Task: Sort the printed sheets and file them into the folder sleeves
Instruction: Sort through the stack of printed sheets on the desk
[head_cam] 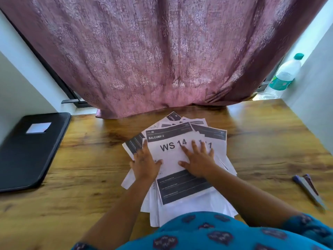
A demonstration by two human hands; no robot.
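Top sheet [173,159]: "BALCONY 2", "WS 14"; rear sheet [173,117]: "LIVING"

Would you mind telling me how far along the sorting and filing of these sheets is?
Nothing looks filed: the black folder lies closed at the table's left edge, apart from the papers. In hand: both hands, left and right, rest flat on the fanned pile of sheets, topped by one reading "WS 14". Left: sorting the pile, opening the folder and sleeving every sheet.
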